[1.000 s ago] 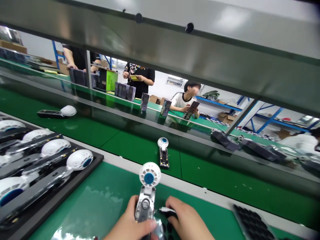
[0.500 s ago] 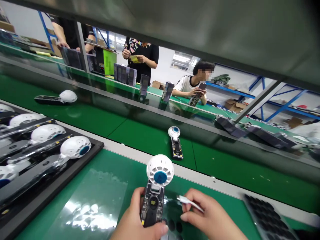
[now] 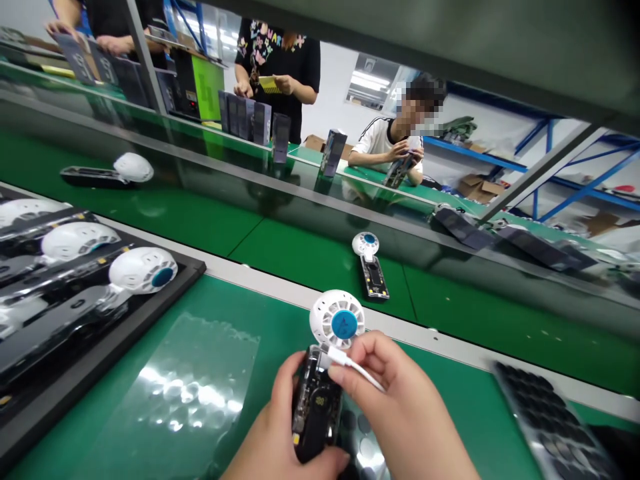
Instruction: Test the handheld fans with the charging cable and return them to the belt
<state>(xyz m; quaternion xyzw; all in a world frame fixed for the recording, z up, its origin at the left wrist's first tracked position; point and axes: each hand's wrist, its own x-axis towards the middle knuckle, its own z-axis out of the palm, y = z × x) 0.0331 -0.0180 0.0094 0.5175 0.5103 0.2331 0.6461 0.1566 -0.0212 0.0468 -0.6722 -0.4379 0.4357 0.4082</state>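
Observation:
My left hand [image 3: 277,420] is closed around the dark, see-through body of a handheld fan [image 3: 320,410]. The fan's round white head [image 3: 334,310], with its blue centre disc, points up and away from me. Between thumb and fingers, my right hand [image 3: 403,400] pinches the white plug of a charging cable [image 3: 339,356]. That plug is at the top of the fan's body, just under the head. Whether its tip is inserted or only touching cannot be made out. The cable trails back beneath my right palm.
A black tray [image 3: 165,313] holding several fans is at left. A clear plastic sheet [image 3: 200,380] lies beside it; a sheet of black discs [image 3: 555,413] lies at right. Two fans rest on the green belt [image 3: 280,247]. Co-workers and upright boxes [image 3: 333,152] are beyond.
My right hand has brought the cable plug left to the top of the fan's body. The fan has tilted and shifted slightly up and right in view.

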